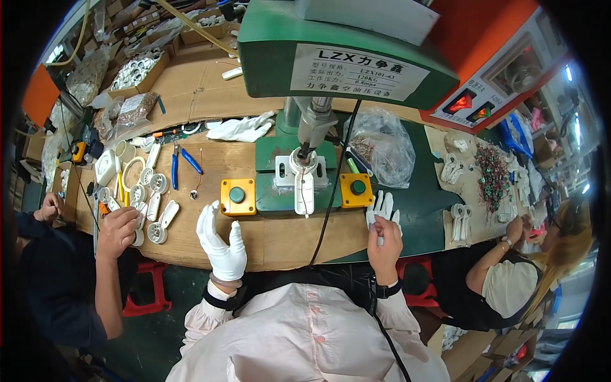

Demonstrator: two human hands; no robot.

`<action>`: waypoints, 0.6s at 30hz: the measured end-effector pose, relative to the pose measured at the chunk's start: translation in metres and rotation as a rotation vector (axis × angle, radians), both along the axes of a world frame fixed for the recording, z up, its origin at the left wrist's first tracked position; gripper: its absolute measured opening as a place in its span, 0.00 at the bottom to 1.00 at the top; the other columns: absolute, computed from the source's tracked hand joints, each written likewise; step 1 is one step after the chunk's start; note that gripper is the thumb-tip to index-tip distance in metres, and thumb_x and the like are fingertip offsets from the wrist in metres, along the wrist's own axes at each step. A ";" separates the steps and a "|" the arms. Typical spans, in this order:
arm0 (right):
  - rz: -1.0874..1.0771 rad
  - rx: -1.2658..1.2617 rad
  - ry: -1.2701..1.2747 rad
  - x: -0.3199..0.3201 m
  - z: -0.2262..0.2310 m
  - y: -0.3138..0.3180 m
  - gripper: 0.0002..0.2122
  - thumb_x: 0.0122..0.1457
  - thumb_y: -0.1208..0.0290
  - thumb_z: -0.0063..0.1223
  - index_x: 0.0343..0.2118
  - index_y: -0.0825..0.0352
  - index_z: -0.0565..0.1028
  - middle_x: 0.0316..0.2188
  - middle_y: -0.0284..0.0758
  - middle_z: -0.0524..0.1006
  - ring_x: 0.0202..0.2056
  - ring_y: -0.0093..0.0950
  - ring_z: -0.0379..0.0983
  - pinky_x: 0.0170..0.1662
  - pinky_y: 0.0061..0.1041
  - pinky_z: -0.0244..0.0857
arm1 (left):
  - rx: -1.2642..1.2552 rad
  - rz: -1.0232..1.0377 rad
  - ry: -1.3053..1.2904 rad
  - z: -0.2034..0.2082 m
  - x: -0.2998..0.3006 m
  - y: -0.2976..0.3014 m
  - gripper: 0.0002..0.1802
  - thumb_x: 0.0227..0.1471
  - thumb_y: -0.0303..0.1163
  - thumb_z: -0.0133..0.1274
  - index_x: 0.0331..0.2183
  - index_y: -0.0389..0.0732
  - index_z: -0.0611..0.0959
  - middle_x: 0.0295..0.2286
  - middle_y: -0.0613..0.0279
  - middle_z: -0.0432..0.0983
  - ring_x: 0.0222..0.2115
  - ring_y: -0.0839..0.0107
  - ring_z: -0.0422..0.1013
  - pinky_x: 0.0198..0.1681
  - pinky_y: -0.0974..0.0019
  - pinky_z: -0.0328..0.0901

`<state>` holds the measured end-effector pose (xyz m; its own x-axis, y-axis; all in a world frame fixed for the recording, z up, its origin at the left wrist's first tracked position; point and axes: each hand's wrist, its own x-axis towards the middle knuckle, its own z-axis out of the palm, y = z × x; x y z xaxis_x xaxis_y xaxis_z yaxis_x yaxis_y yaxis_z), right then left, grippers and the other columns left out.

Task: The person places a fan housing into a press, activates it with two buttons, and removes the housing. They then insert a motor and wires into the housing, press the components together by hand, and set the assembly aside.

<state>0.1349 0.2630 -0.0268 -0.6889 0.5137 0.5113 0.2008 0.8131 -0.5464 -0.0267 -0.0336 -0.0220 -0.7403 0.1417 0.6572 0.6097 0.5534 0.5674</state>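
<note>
My left hand [223,245] wears a white glove and is held in front of the press, open, its thumb apart from the fingers, nothing in it. My bare right hand [386,247] has its fingers curled closed at the near end of another white glove [380,205], whose fingers point away from me beside the right button box. Between my hands and farther off stands the green press [347,60]. Under its ram sits a white plastic handle-shaped part [305,194]. Yellow boxes with green push buttons flank the press base, one left [237,196] and one right [356,190].
A black cable [332,191] hangs down before the press. Blue pliers [175,167] and white plastic parts [157,184] lie on the left. At the back lies a crumpled white glove [242,128]. A plastic bag [385,149] is right of the press. Co-workers' hands are at both sides.
</note>
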 end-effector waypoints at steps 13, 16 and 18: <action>0.008 0.061 0.007 0.000 0.000 0.001 0.08 0.52 0.79 0.57 0.36 0.66 0.77 0.29 0.37 0.76 0.29 0.36 0.73 0.33 0.32 0.66 | 0.834 -0.844 -1.235 0.050 0.003 0.058 0.28 0.63 0.37 0.47 0.60 0.38 0.61 0.50 0.53 0.70 0.42 0.65 0.74 0.45 0.64 0.69; 0.020 0.054 0.030 0.000 -0.001 0.001 0.07 0.52 0.78 0.57 0.36 0.65 0.78 0.28 0.37 0.77 0.29 0.36 0.72 0.33 0.33 0.66 | 0.961 -1.015 -1.428 0.057 0.001 0.069 0.30 0.63 0.39 0.47 0.61 0.41 0.60 0.51 0.51 0.69 0.43 0.64 0.74 0.45 0.63 0.70; 0.024 0.055 0.030 0.001 0.000 0.001 0.07 0.52 0.78 0.57 0.35 0.65 0.78 0.28 0.37 0.77 0.30 0.36 0.72 0.33 0.33 0.66 | 1.024 -1.098 -1.519 0.059 0.000 0.073 0.31 0.63 0.41 0.47 0.62 0.42 0.59 0.52 0.51 0.69 0.43 0.63 0.74 0.44 0.63 0.70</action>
